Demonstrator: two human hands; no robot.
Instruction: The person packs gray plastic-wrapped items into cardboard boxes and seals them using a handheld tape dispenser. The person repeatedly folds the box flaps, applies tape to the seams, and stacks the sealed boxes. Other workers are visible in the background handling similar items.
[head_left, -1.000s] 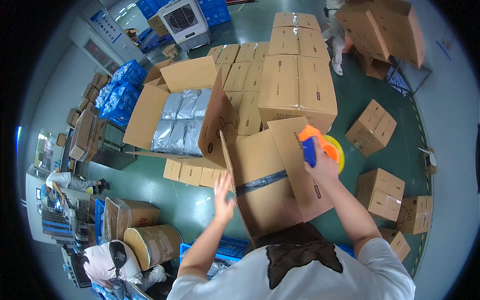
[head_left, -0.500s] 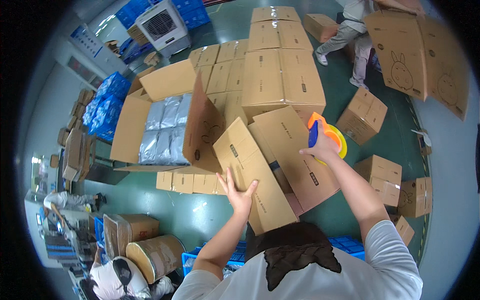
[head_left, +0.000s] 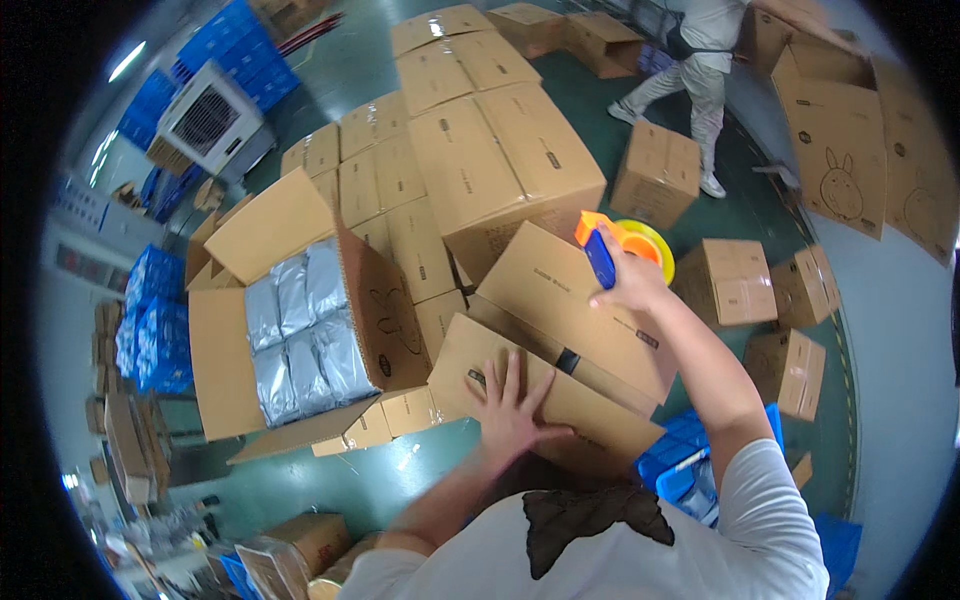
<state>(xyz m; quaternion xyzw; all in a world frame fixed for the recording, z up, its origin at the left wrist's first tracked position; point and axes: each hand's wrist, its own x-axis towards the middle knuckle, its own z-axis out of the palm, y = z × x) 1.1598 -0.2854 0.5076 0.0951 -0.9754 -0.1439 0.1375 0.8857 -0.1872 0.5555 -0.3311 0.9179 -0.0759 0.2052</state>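
In front of me is a brown cardboard carton [head_left: 560,285] whose two long top flaps lean inward, with a narrow gap between them. My left hand [head_left: 510,418] lies spread on the near flap [head_left: 590,410], palm down and fingers apart. Gripped in my right hand [head_left: 634,280] is a tape dispenser [head_left: 600,258], blue and orange with a yellow roll. That hand rests by the far flap. To the left stands a larger carton [head_left: 222,345] with its flaps spread, holding several silvery-grey packets [head_left: 305,335] in rows.
Taped cartons [head_left: 500,140] are stacked beyond the work. Smaller cartons [head_left: 735,280] stand on the green floor at right. A blue crate [head_left: 670,445] is close to my right side. Another person [head_left: 700,70] stands at upper right near tall cartons [head_left: 835,140].
My left hand has slid onto the near flap and flattened there. The flap has folded down, narrowing the gap. My right hand still grips the tape dispenser. The view has turned.
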